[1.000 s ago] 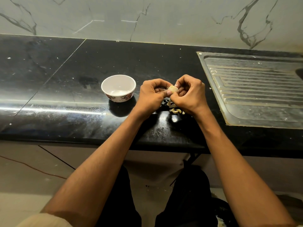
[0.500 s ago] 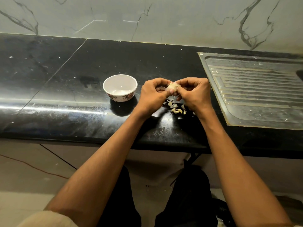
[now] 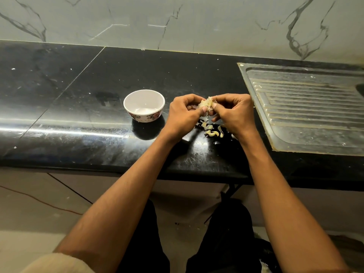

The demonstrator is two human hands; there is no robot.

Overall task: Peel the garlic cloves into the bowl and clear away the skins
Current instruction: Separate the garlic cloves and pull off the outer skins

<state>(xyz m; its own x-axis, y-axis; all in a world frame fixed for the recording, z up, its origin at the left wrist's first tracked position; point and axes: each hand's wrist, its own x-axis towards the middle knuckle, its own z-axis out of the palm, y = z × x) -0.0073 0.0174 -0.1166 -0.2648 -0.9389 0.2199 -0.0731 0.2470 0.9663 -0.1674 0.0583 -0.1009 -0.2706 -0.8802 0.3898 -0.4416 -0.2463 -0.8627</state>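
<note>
Pinching the pale, half-skinned garlic clove between my left hand and right hand above the skin scraps, I see the white floral bowl lies left, nearer my left hand.

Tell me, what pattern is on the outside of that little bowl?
The bowl is white with a floral band low on its outer wall, shown in the head view.

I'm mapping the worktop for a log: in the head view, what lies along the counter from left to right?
bowl → left hand → garlic clove pinched between both hands → right hand → steel drainboard.
</note>
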